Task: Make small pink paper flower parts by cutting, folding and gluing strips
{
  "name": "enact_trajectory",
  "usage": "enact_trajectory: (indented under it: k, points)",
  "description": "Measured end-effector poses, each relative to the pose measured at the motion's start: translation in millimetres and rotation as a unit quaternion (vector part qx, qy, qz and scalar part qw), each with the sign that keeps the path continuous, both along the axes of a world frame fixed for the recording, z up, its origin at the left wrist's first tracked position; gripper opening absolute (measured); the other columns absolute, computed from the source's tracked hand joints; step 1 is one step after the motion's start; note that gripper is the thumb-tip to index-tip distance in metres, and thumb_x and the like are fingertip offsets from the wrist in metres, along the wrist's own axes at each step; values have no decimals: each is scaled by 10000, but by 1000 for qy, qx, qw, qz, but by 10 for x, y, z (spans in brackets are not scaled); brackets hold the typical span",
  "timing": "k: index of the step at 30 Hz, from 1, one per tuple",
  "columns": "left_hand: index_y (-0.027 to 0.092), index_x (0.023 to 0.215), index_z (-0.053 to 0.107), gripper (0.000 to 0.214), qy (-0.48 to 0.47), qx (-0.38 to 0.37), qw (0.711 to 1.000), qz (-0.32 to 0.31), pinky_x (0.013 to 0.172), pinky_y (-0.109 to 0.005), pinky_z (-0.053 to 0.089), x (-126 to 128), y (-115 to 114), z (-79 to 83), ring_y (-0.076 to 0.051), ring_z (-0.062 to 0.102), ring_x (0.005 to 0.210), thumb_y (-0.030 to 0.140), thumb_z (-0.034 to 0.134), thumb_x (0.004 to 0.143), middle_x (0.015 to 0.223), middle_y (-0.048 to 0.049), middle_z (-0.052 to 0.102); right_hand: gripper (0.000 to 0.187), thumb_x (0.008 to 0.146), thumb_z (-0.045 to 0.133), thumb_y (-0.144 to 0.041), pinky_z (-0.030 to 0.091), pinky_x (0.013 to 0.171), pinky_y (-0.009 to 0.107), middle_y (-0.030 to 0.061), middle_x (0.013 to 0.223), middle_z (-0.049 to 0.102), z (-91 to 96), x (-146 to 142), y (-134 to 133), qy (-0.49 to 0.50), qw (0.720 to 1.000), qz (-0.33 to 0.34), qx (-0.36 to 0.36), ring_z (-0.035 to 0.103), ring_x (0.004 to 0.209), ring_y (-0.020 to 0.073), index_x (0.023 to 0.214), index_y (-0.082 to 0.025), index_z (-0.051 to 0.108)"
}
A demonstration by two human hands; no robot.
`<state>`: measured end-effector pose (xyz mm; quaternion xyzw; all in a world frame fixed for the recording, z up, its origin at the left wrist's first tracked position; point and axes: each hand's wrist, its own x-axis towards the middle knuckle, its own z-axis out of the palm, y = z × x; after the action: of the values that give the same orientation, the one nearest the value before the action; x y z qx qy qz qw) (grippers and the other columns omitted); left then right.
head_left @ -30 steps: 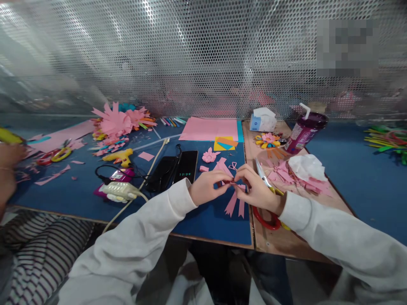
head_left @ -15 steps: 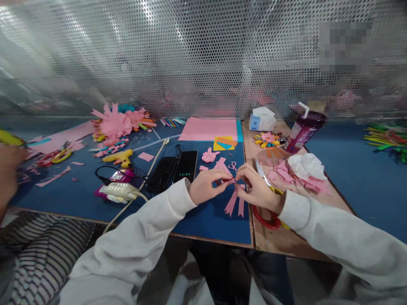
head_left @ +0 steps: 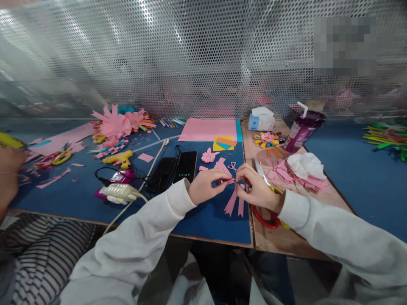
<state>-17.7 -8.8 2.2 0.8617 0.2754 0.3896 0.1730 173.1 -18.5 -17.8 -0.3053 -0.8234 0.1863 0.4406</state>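
Observation:
Between the fingertips of my left hand and my right hand is a small pink paper piece, pinched from both sides; its exact shape is mostly hidden. Pink paper strips with notched ends lie on the blue table just under my hands. Beyond my fingers rest more pink cut strips and a pink paper flower. Big scissors with red and yellow handles lie partly beneath my right wrist.
A yellow glue gun, a power strip and phones lie to the left. Pink sheets are at the back. On the right board stand a purple cup, a tissue pack and paper scraps. Another person's hand is far left.
My hands stay in nearly the same place, still pinching the pink paper with only slight finger movement. The table items have not moved.

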Motion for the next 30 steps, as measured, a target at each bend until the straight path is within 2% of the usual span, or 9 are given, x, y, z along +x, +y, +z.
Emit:
enact_trajectory:
  k: [22,30]
  points:
    - [124,882,678,123,-2,12,1000,-2,593,-184,544,-9,6,-16,-119,662,724,121,597,790,836,-63,725,201,718,541,-64,328,476,227,22,852,442,23,0,-17,0,1000,-12,-21,400,622,101,820,-208,445]
    - [137,883,676,117,9,17,1000,-3,649,-214,557,-18,15,-23,-129,670,744,158,587,811,851,-64,725,188,727,545,-77,326,479,230,21,846,441,12,-4,-10,5,1000,-16,-19,393,620,104,824,-206,448]
